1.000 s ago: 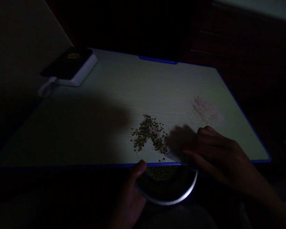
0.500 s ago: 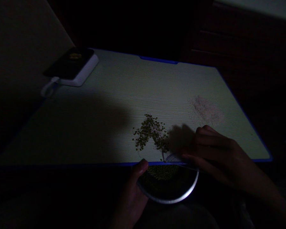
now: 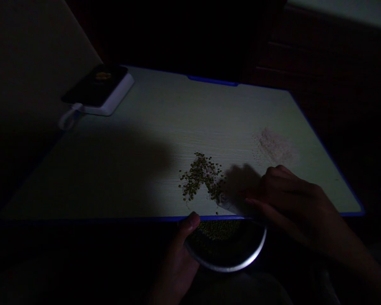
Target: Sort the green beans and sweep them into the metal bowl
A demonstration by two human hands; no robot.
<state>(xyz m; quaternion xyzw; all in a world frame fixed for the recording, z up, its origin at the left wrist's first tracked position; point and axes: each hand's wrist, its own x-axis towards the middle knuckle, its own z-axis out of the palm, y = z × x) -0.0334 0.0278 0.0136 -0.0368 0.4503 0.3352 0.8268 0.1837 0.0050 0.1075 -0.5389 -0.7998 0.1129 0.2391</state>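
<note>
Left hand grasping bowl at near edge of table, right hand pinching translucent sheet beside green beans, powder toward right edge

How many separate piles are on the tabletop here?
2: scattered green seeds near the front edge of the tabletop, and a pale heap farther back to the right. The right hand could hide more.

I record remotely: pale-green rectangular tabletop, faintly streaked, blue-edged; small olive-green beans, near; pinkish granular heap, right; silver-rimmed round bowl, near; black-topped white box, far left.
</note>
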